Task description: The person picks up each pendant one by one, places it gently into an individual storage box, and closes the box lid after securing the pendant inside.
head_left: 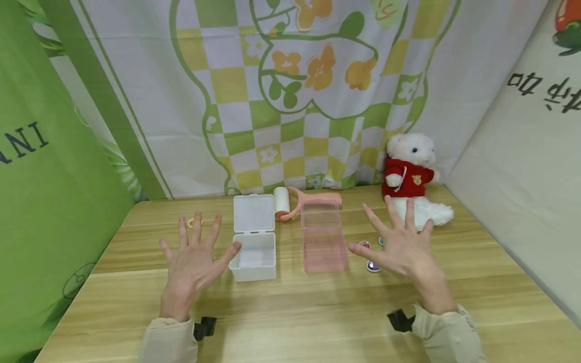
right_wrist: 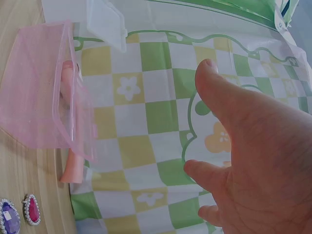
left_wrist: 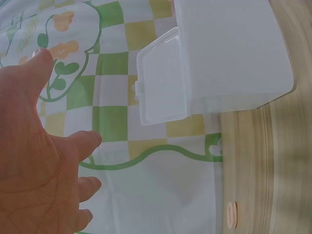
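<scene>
My left hand (head_left: 190, 267) is held over the table with its fingers spread, left of an open white plastic box (head_left: 254, 274). It holds nothing. A small pale-orange ring (left_wrist: 232, 215) lies on the wood near its fingertips. My right hand (head_left: 406, 249), fingers likewise spread and holding nothing, hovers right of an open clear-pink plastic box (head_left: 324, 254). Beside its thumb lie small gem ornaments: a purple one (right_wrist: 9, 218), a red one (right_wrist: 32, 209) and a blue-green one (head_left: 381, 241), partly hidden by the hand.
Behind the boxes lies a lint roller (head_left: 282, 202) with a pink handle (head_left: 317, 197). A white plush toy (head_left: 404, 176) in a red top sits at the back right. Patterned curtains (head_left: 281, 131) hang along the back and sides of the wooden table (head_left: 290, 322).
</scene>
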`<state>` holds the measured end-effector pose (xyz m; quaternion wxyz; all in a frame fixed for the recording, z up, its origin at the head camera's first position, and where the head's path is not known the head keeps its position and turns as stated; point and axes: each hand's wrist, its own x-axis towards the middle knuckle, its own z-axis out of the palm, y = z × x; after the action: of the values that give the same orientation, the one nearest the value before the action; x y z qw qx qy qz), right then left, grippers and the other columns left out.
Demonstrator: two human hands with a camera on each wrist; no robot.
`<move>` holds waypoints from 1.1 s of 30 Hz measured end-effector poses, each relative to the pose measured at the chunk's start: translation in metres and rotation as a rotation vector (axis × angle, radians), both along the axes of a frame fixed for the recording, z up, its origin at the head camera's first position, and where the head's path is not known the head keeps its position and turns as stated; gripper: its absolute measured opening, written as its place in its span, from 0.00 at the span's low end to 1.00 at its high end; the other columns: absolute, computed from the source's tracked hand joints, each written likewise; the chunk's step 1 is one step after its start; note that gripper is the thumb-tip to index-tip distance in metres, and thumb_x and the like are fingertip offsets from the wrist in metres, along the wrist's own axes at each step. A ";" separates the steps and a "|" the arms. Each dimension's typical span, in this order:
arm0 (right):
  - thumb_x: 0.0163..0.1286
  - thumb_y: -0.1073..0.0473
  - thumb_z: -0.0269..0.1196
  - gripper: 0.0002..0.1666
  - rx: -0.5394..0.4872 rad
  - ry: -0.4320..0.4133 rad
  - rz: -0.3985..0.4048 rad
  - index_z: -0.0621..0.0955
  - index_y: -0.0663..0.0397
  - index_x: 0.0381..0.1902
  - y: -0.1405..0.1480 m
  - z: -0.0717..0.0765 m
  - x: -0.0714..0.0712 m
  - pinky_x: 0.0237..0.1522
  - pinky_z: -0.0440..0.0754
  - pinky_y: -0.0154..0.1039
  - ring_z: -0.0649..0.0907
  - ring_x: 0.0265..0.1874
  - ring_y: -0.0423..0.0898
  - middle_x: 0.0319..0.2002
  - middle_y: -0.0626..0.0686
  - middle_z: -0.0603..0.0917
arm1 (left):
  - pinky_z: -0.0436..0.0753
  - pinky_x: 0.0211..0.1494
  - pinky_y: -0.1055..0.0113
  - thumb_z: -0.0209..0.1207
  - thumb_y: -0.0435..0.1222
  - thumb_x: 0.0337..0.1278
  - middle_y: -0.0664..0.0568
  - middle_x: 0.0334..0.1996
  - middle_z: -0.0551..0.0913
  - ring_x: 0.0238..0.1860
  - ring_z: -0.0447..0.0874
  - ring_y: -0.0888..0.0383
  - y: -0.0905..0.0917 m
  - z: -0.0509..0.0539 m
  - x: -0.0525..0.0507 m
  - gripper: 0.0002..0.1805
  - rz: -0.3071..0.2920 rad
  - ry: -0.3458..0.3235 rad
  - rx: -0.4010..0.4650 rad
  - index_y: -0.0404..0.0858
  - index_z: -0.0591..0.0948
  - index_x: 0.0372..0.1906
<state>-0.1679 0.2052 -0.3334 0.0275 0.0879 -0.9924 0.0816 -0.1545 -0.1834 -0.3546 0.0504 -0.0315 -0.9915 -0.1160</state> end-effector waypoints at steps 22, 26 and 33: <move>0.65 0.41 0.63 0.45 -0.306 0.150 0.094 0.62 0.58 0.71 0.002 -0.004 -0.008 0.56 0.59 0.74 0.62 0.64 0.72 0.66 0.70 0.64 | 0.66 0.64 0.43 0.54 0.51 0.66 0.30 0.68 0.60 0.65 0.62 0.33 0.001 -0.032 -0.015 0.41 -0.074 -0.110 0.726 0.29 0.55 0.72; 0.63 0.57 0.67 0.32 -0.523 0.210 0.128 0.72 0.67 0.61 0.010 -0.012 -0.020 0.50 0.77 0.58 0.79 0.50 0.66 0.53 0.69 0.78 | 0.73 0.60 0.49 0.58 0.43 0.65 0.31 0.68 0.61 0.63 0.67 0.37 -0.001 -0.056 -0.023 0.38 0.019 -0.256 1.094 0.30 0.56 0.72; 0.67 0.58 0.64 0.22 -0.698 0.069 0.106 0.78 0.66 0.54 0.028 -0.030 -0.048 0.41 0.82 0.46 0.84 0.42 0.59 0.45 0.65 0.83 | 0.65 0.65 0.49 0.58 0.32 0.62 0.33 0.70 0.56 0.66 0.61 0.41 -0.005 -0.082 -0.031 0.38 -0.069 -0.327 1.365 0.31 0.54 0.72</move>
<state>-0.2160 0.2335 -0.3629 0.0852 0.1272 -0.8973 0.4139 -0.1852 -0.1882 -0.4362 -0.0948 -0.0062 -0.6903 -0.7173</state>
